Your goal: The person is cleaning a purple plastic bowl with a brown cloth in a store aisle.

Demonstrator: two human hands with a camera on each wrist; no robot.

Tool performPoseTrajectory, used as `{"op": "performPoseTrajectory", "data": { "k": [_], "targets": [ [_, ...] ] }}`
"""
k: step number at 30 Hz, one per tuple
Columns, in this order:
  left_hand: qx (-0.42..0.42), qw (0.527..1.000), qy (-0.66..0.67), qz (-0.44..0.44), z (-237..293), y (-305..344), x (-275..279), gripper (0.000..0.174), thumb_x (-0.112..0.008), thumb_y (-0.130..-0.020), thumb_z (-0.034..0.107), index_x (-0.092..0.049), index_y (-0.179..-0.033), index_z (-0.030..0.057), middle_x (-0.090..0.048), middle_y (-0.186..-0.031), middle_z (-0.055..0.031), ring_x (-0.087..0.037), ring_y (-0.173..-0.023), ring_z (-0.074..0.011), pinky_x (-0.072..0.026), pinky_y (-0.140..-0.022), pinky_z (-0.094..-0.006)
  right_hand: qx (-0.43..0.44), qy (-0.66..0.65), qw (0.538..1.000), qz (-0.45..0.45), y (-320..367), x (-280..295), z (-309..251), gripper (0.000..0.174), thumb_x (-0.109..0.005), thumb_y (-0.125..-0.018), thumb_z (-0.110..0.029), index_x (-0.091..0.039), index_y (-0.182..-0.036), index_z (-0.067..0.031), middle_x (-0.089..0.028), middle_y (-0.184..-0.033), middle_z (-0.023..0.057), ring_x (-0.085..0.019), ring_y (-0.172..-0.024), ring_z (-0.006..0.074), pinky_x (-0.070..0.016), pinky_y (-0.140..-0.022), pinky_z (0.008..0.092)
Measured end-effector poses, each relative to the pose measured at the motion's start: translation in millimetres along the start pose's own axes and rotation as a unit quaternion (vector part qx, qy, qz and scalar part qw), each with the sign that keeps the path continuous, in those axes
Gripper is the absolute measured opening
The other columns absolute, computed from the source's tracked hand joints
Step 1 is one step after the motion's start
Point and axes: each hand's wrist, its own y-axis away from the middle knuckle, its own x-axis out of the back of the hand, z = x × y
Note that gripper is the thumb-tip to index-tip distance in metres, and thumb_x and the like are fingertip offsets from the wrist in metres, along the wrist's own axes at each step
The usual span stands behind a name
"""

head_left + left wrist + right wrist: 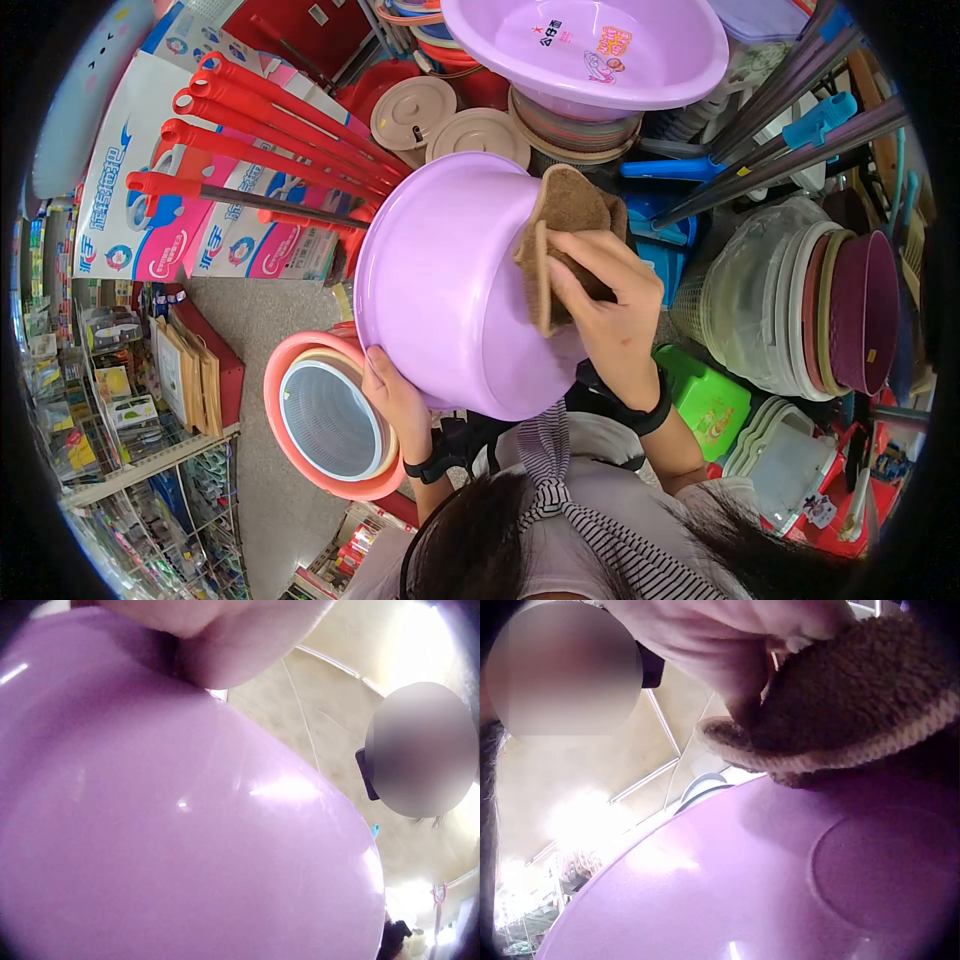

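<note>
A purple plastic basin (430, 285) is held tilted on its side in front of the person, its rim toward the left and its base toward the right. The left hand (396, 400) grips its lower rim, thumb on the outer wall; in the left wrist view part of that hand (232, 645) shows above the basin (187, 825). A brown cloth (575, 210) with a pale stitched edge is pinched in the right hand (612, 305), against the basin's base side. The right wrist view shows the cloth (855, 690) touching the basin (727, 877) beneath the right hand (712, 645).
Another purple basin (640, 60) tops a stack at the back. Red-handled poles (290, 140) lean at the left by printed boxes (130, 190). Nested baskets (335, 415) stand on the floor at lower left, stacked tubs (770, 300) at the right, and a green container (705, 400) below them.
</note>
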Motion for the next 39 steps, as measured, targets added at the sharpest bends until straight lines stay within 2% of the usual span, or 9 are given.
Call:
{"op": "performPoseTrajectory", "data": {
  "k": [2, 12, 14, 18, 20, 23, 27, 32, 39],
  "targets": [
    [-0.032, 0.998, 0.001, 0.051, 4.2, 1.7, -7.0, 0.045, -0.038, -0.110, 0.032, -0.059, -0.091, -0.0029, -0.061, -0.080, -0.0027, -0.052, -0.074, -0.0085, -0.0437, -0.068, -0.0261, 0.028, -0.017, 0.999, 0.009, -0.9, -6.6, -0.5, 0.021, -0.077, -0.079, -0.002, -0.072, -0.100, 0.0022, -0.070, -0.093, 0.0145, -0.068, -0.081, 0.0253, -0.0531, -0.070, 0.0317],
    [-0.009, 0.998, 0.007, 0.055, 15.3, 4.8, -7.3, 0.043, -0.040, -0.110, 0.031, -0.058, -0.090, -0.0034, -0.060, -0.079, -0.0025, -0.051, -0.073, -0.0078, -0.0436, -0.067, -0.0262, 0.148, 0.030, 0.987, -0.050, 10.7, -25.6, -3.0, 0.023, -0.070, -0.080, 0.001, -0.064, -0.102, -0.0012, -0.060, -0.092, 0.0090, -0.065, -0.074, 0.0276, -0.0524, -0.065, 0.0362],
    [0.010, 1.000, -0.017, -0.013, 11.6, 2.4, 2.0, 0.047, -0.036, -0.110, 0.031, -0.059, -0.115, -0.0087, -0.067, -0.102, -0.0091, -0.060, -0.090, -0.0119, -0.0478, -0.082, -0.0276, 0.161, 0.051, 0.983, -0.068, 7.6, -20.1, -4.1, 0.023, -0.070, -0.080, 0.000, -0.064, -0.103, -0.0016, -0.060, -0.093, 0.0089, -0.065, -0.075, 0.0272, -0.0525, -0.065, 0.0359],
    [0.004, 0.999, -0.037, -0.031, 21.8, 4.8, -3.9, 0.046, -0.037, -0.110, 0.032, -0.059, -0.115, -0.0083, -0.067, -0.101, -0.0091, -0.060, -0.089, -0.0116, -0.0480, -0.081, -0.0269, 0.086, 0.056, 0.993, -0.053, -11.6, -16.9, 3.1, 0.024, -0.071, -0.081, -0.002, -0.065, -0.104, -0.0044, -0.060, -0.093, 0.0090, -0.066, -0.074, 0.0260, -0.0534, -0.065, 0.0359],
    [-0.020, 0.999, -0.002, 0.028, 23.0, 2.2, -12.8, 0.043, -0.039, -0.110, 0.029, -0.061, -0.096, -0.0053, -0.063, -0.081, -0.0032, -0.054, -0.075, -0.0081, -0.0457, -0.069, -0.0262, 0.111, 0.046, 0.991, -0.057, -0.3, -20.8, -0.9, 0.024, -0.071, -0.081, -0.002, -0.065, -0.104, -0.0044, -0.060, -0.093, 0.0090, -0.066, -0.074, 0.0259, -0.0537, -0.065, 0.0359],
    [0.004, 1.000, 0.015, 0.010, 13.9, -7.4, -5.5, 0.044, -0.039, -0.110, 0.030, -0.062, -0.099, -0.0059, -0.065, -0.083, -0.0039, -0.055, -0.076, -0.0087, -0.0466, -0.070, -0.0263, 0.173, 0.018, 0.982, -0.070, 18.0, -26.7, -8.2, 0.026, -0.070, -0.081, -0.001, -0.064, -0.106, -0.0041, -0.061, -0.094, 0.0085, -0.066, -0.073, 0.0260, -0.0546, -0.065, 0.0364],
    [0.007, 0.999, 0.025, 0.018, 17.1, -3.3, -10.4, 0.045, -0.039, -0.110, 0.032, -0.062, -0.099, -0.0058, -0.066, -0.085, -0.0044, -0.056, -0.077, -0.0088, -0.0467, -0.071, -0.0263, 0.089, 0.044, 0.994, -0.050, -8.2, -20.0, 2.1, 0.021, -0.065, -0.085, 0.001, -0.064, -0.106, -0.0042, -0.062, -0.096, 0.0104, -0.065, -0.076, 0.0301, -0.0534, -0.064, 0.0383],
    [0.007, 0.999, 0.028, 0.034, 14.4, -3.9, -10.2, 0.045, -0.040, -0.109, 0.033, -0.062, -0.100, -0.0057, -0.066, -0.087, -0.0046, -0.056, -0.078, -0.0090, -0.0472, -0.072, -0.0265, 0.162, 0.000, 0.984, -0.072, 13.8, -28.3, -0.2, 0.023, -0.070, -0.081, -0.001, -0.065, -0.104, -0.0028, -0.063, -0.098, 0.0100, -0.068, -0.080, 0.0270, -0.0554, -0.068, 0.0354],
    [0.014, 0.999, 0.042, 0.022, 17.6, -0.5, -9.4, 0.045, -0.041, -0.109, 0.033, -0.063, -0.104, -0.0057, -0.067, -0.091, -0.0053, -0.058, -0.081, -0.0098, -0.0476, -0.074, -0.0262, 0.114, 0.009, 0.993, -0.036, -1.3, -22.4, 7.9, 0.020, -0.068, -0.083, 0.001, -0.065, -0.103, 0.0005, -0.063, -0.095, 0.0125, -0.066, -0.078, 0.0294, -0.0524, -0.066, 0.0355]
  ]
}}
